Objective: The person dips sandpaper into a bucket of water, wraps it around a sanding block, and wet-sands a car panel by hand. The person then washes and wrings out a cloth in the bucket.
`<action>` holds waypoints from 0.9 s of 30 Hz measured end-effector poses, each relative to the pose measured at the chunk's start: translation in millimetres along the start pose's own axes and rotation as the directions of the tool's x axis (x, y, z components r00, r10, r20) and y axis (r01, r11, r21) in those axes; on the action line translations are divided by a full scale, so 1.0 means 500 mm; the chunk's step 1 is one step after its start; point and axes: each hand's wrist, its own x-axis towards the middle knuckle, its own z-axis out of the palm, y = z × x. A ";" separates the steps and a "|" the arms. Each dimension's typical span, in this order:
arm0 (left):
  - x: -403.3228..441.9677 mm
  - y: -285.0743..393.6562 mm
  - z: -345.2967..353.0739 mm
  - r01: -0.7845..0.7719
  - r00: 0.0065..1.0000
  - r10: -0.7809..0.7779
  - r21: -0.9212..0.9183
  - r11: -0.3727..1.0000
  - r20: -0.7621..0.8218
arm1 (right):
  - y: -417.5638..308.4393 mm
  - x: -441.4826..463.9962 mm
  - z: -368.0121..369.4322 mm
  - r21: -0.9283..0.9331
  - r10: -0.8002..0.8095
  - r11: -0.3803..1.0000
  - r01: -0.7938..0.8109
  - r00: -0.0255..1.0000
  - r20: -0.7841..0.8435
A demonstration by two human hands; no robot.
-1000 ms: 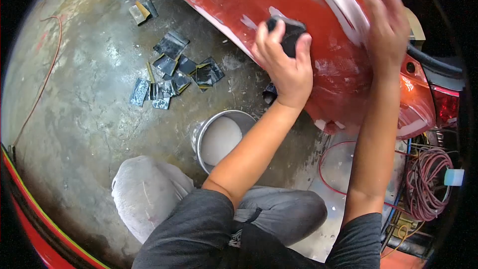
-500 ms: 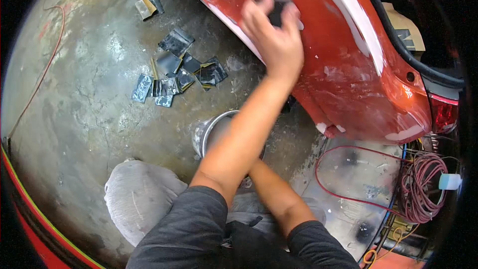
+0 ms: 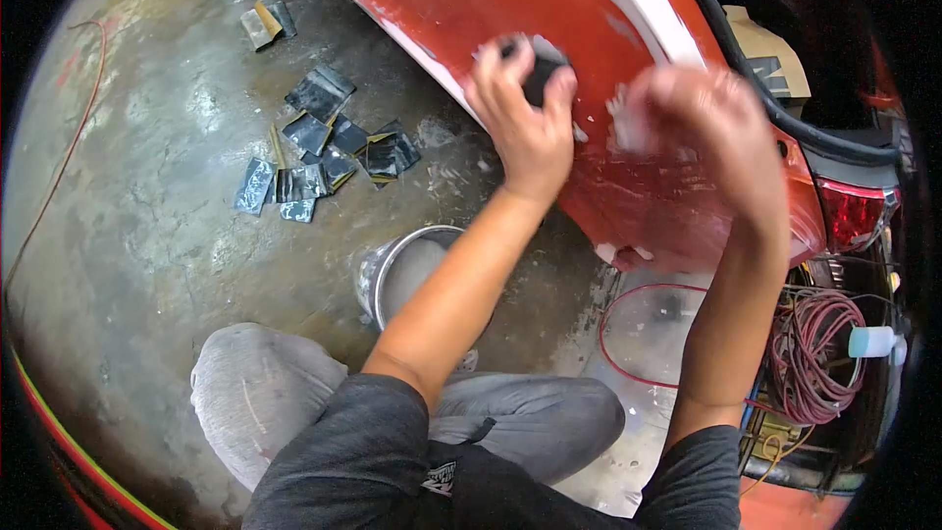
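My left hand (image 3: pixel 525 128) is closed around a black block (image 3: pixel 548 74) and holds it against the red car panel (image 3: pixel 628 29), beside a pale patch. To its right, my right hand (image 3: pixel 702 118) is raised over the same panel. Its fingers are smeared by motion, with a whitish blur at their tips, so whether they hold anything is unclear. Below my left hand, partly behind my left forearm, stands a metal bucket (image 3: pixel 371 285) of cloudy liquid. Several dark sheets with yellowish backs (image 3: pixel 320 91) lie on the floor at the left.
A thin red hose (image 3: pixel 608 334) loops across the floor to a coil (image 3: pixel 814 358) at the right. Near the coil is a pale blue and white object (image 3: pixel 871 342). A red tail light (image 3: pixel 857 213) sits at the panel's right end. My bent knees flank the bucket's near side.
My right hand has come up from the bucket area, where my left forearm hid it, to the panel. My left hand has moved slightly down the panel with the block. The view has shifted.
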 end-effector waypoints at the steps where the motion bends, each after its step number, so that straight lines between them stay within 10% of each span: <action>1: 0.053 -0.001 0.000 0.034 0.999 -0.034 -0.042 0.999 -0.014 | -0.006 0.036 -0.015 -0.171 -0.148 0.977 0.129 0.983 -0.108; 4: 0.090 0.002 0.005 0.046 0.997 -0.046 0.004 0.999 -0.061 | 0.010 0.133 -0.067 -0.417 -0.339 0.886 0.204 0.898 -0.280; 5: 0.054 0.008 0.018 0.007 0.997 -0.004 0.043 0.999 -0.078 | -0.011 0.120 -0.078 -0.079 -0.310 0.950 0.303 0.947 -0.090; 7: -0.042 0.037 0.027 -0.036 0.999 0.037 0.036 0.999 -0.033 | 0.064 0.183 -0.031 -0.198 -0.376 0.926 0.321 0.822 -0.428; 27: -0.019 0.029 0.007 -0.028 0.999 0.031 0.102 0.994 -0.024 | 0.022 0.149 -0.001 -0.374 -0.439 0.879 0.296 0.808 -0.393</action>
